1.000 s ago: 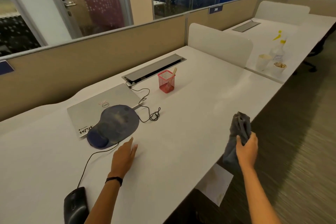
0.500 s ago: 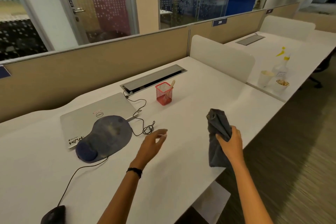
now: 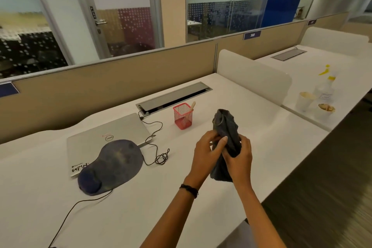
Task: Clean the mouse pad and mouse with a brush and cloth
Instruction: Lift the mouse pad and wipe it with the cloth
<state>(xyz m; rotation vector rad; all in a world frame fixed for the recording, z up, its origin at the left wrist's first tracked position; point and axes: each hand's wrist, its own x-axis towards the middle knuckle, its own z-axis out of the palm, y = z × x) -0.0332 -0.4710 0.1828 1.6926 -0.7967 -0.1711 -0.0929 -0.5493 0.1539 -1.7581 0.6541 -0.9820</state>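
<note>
Both hands hold cloth [image 3: 226, 127] above table's front edge: left hand [image 3: 207, 152] pinches it, right hand [image 3: 239, 159] wraps it. Fold to flat pad before wiping mouse pad [image 3: 112, 164], half on laptop [image 3: 104, 137].

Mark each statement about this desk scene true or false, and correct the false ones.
1. The left hand and the right hand both grip the grey cloth. True.
2. The mouse pad lies partly on the closed laptop. True.
3. The red mesh holder is empty. False: a pale wooden handle sticks out of it.
4. The spray bottle stands beside the laptop. False: it stands on the neighbouring desk, near two cups.
</note>
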